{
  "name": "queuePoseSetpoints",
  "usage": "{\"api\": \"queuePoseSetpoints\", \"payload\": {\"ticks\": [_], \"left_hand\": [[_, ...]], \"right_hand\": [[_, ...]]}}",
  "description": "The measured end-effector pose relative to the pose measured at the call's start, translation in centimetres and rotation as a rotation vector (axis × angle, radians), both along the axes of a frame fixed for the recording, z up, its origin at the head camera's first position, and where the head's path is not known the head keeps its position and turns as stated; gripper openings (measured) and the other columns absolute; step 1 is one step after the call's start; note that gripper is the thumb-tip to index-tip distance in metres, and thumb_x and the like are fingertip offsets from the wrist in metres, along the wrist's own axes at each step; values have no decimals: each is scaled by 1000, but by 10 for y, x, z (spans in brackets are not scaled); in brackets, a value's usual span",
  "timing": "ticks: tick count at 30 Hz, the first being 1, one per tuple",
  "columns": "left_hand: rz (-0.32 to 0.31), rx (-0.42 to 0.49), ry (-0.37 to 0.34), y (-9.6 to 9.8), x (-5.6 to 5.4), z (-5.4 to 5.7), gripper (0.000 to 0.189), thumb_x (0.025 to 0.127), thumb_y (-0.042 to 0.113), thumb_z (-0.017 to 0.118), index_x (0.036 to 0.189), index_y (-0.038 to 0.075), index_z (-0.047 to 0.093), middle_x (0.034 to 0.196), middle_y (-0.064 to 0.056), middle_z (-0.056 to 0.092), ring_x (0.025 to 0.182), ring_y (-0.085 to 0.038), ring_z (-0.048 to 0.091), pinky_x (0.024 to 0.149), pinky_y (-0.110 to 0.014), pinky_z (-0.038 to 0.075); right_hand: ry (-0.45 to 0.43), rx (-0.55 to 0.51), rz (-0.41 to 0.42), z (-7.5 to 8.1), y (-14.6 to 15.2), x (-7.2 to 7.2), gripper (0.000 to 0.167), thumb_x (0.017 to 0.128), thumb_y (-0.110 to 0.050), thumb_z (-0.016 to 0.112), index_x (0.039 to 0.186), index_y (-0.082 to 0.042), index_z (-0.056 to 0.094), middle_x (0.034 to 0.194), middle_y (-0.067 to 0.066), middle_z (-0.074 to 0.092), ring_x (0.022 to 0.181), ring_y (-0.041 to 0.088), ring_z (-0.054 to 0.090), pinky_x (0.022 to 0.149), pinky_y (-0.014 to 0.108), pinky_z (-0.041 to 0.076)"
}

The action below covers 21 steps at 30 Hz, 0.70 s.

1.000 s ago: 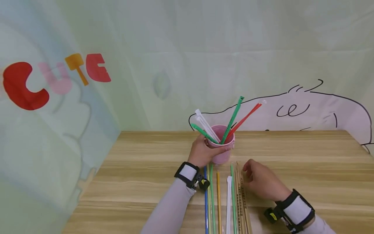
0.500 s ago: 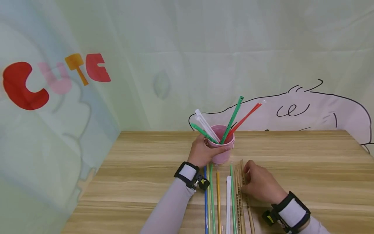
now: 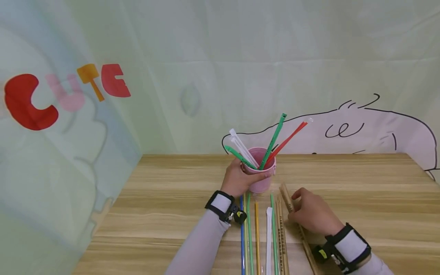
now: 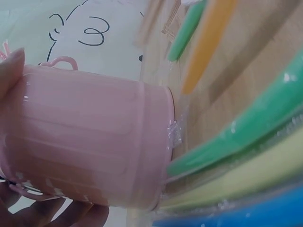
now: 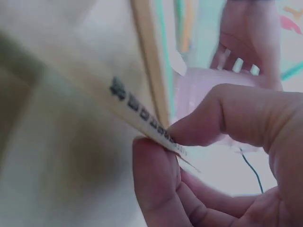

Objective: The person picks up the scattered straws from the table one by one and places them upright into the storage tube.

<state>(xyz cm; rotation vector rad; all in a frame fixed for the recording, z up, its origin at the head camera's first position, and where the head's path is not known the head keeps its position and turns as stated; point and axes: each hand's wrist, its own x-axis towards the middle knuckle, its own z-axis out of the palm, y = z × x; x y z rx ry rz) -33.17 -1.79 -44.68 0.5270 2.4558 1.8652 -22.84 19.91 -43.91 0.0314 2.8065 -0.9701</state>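
Stick [image 3: 307, 248], brown and lettered, is pinched between the thumb and fingertips of the right hand [image 3: 313, 212]; whether a second lies along it I cannot tell. The pinch is near its far end, so the long tail behind those fingers could pivot and sweep the brown sticks [image 3: 282, 244] lying just to their left, probably dragging the green straw [image 3: 274, 236] beside them too. A pinch this narrow might also let a smooth wrapper slip. Cup [image 3: 260, 186], beyond and left of the right fingers, is gripped by the left hand [image 3: 241, 178], thumb across the near wall below the rim, other fingers round its far side. Were that grip to slacken, a bump could tip it. Above the left thumb, the red straw [image 3: 288, 139] leans out rightward, where an incoming stick might snag it.
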Motion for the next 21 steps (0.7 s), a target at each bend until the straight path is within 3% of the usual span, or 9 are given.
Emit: {"api": "queuePoseSetpoints", "payload": {"ticks": [5,11,16,21], "left_hand": [[6,-11,-1,0,0,0,79,78,38,92,146,27,54,139,2,65,129,-17,61,107,-45,53],[12,-24,-5,0,0,-1,79,78,39,92,146,26,53,139,2,65,129,-18,61,107,-44,53],[15,-23,-2,0,-1,-1,79,78,39,92,146,27,53,138,2,65,129,-18,62,107,-44,53],[11,-7,-2,0,0,-1,79,77,39,92,145,28,54,138,3,65,129,-18,62,107,-46,53]], "right_hand": [[13,-73,26,13,14,-1,40,86,-13,76,118,7,61,90,10,69,70,18,64,59,33,54],[21,-277,14,33,31,2,39,93,-5,67,121,6,43,91,14,64,67,23,70,61,38,63],[140,-372,20,56,41,1,41,99,-3,59,130,6,35,98,18,58,73,20,71,65,38,65],[343,-443,7,82,43,-2,37,102,-3,56,132,-2,33,103,19,55,81,13,73,69,37,65]]}}
